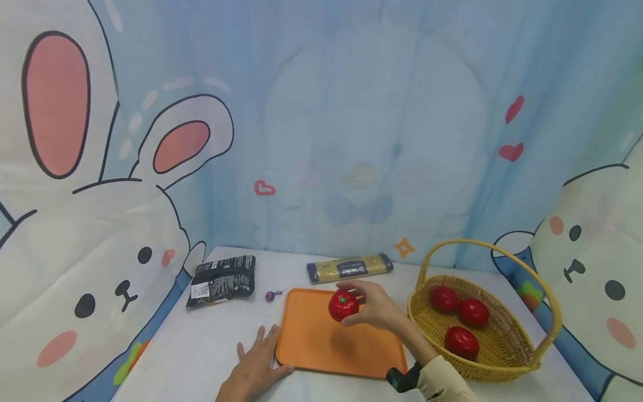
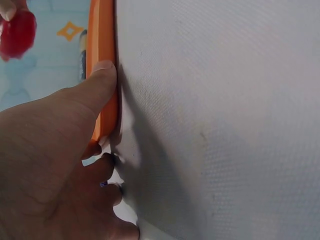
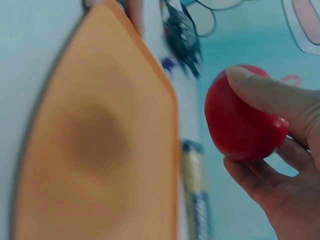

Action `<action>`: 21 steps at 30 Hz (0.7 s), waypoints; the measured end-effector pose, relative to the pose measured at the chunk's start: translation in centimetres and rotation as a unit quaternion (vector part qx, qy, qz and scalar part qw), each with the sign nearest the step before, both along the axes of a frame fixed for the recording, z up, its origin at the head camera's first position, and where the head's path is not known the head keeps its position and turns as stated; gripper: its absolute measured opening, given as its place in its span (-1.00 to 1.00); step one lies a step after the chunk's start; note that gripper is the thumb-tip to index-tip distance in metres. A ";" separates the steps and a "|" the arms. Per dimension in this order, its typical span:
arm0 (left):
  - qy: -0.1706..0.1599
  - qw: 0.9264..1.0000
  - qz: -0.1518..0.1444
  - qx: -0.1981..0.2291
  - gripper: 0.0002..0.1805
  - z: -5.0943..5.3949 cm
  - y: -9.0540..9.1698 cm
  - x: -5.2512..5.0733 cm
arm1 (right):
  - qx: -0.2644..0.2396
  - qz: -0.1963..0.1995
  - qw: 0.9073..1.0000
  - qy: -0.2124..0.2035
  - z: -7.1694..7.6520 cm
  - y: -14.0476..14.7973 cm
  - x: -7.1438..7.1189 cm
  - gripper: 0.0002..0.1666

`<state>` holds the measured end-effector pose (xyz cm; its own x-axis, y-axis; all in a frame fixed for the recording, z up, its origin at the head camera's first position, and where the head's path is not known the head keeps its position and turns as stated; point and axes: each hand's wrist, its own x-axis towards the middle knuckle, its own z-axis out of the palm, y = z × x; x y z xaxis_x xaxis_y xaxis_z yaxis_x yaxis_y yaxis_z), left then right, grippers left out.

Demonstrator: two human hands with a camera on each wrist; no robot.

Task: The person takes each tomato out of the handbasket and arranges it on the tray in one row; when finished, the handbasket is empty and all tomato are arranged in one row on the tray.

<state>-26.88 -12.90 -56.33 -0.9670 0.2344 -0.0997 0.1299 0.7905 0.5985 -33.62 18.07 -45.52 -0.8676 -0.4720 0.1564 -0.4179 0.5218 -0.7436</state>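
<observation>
In the head view, my right hand holds a red tomato with a green top between thumb and fingers, above the orange tray. The right wrist view shows the tomato gripped clear of the tray, which carries a dark shadow. My left hand rests on the white table with its fingers spread, at the tray's left front corner. The left wrist view has the thumb touching the rim of the tray.
A yellow wicker basket with a tall handle stands on the right, holding three red tomatoes. Behind the tray lies a pack of pasta. A black packet and a lollipop lie to the left. A cartoon curtain hangs behind.
</observation>
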 end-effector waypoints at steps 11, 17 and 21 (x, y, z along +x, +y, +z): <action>-0.018 1.000 0.000 -0.017 0.10 0.6 0.0 -0.3 | -0.016 -0.059 0.997 -0.054 -6.0 -6.5 -0.9 -0.22; -0.016 1.000 0.002 -0.022 0.09 0.5 0.1 -0.2 | -0.016 -0.051 0.997 -0.050 -7.6 -7.9 -1.3 -0.25; -0.018 1.000 0.004 -0.019 0.09 0.7 0.0 -0.2 | -0.020 -0.058 0.997 -0.048 -8.0 -8.6 -1.6 -0.25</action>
<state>-27.13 -12.90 -55.63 -0.9643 0.2223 -0.1439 0.1020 0.8132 0.5729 -35.21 9.43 -53.48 -0.9279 -0.3625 0.0871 -0.2826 0.5316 -0.7984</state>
